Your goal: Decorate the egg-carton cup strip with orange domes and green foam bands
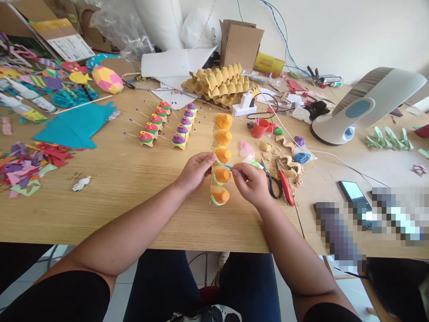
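A strip of egg carton lies lengthwise in front of me, its several humps topped with orange clay. Pale green clay edges the nearer humps. My left hand grips the strip's left side near the middle hump, thumb on top. In my right hand is a thin blue stick-like tool, pinched between the fingers, its tip at the middle hump. Most of the tool is hidden by the fingers. Beyond stand two finished-looking carton strips, one red and green, one purple and yellow, with pins sticking out.
Right of the strip lie scissors, a red-handled cutter, clay lumps and a small red cup. Stacked egg cartons and a power strip sit behind. A white fan stands right; paper scraps lie left.
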The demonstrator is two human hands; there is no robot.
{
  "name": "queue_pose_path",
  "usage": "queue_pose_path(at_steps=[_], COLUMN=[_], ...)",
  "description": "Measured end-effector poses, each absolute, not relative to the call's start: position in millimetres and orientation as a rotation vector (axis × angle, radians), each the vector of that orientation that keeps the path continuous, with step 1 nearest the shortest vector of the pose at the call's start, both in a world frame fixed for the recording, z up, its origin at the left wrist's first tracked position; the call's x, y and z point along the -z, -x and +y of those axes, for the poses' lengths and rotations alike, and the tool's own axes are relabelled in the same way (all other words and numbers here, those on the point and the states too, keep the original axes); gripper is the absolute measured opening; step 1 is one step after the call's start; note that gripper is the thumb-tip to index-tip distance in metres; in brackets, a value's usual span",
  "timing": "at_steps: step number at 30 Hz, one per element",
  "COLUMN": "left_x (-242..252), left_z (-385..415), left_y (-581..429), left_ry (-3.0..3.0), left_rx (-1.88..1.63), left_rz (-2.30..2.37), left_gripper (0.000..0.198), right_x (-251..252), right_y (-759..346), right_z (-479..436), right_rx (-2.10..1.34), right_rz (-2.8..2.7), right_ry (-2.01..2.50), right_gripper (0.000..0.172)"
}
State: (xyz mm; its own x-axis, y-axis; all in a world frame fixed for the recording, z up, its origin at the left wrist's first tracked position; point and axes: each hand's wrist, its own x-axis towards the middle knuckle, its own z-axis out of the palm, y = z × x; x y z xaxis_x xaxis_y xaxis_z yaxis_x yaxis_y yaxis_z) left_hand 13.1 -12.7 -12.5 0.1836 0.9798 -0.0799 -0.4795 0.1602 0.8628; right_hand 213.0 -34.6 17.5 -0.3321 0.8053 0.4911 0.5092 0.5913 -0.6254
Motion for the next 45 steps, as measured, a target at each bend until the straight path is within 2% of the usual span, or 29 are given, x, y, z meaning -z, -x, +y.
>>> queue_pose_path(at_steps=[3, 8, 23, 35, 45], left_x=[14, 13, 15, 5, 14], left_z=[-11, -10, -11, -16, -13], left_y=[-11, -7, -6, -8, -7], left_ry=[-0.992, -1.172, -1.163, -1.287, -1.203], left_rx=[-1.359, -1.398, -1.370, -1.343, -1.381], left_rz=[0.860, 0.972, 0.931, 1.056, 1.000], left_gripper=[0.036, 0.038, 0.036, 0.043, 0.037], right_x=[-18, -18, -18, -14, -17], right_y=[-215, -214, -214, -214, -213], right_z=[-34, -30, -27, -28, -29], right_rx=[-0.457, -0.475, -0.372, -0.200, -0.408], right_rz=[-2.030, -2.090, -2.184, -2.161, -2.136], right_ry=[1.060, 1.000, 0.913, 0.944, 0.937], right_gripper=[0.015, 0.016, 0.017, 0.019, 0.016])
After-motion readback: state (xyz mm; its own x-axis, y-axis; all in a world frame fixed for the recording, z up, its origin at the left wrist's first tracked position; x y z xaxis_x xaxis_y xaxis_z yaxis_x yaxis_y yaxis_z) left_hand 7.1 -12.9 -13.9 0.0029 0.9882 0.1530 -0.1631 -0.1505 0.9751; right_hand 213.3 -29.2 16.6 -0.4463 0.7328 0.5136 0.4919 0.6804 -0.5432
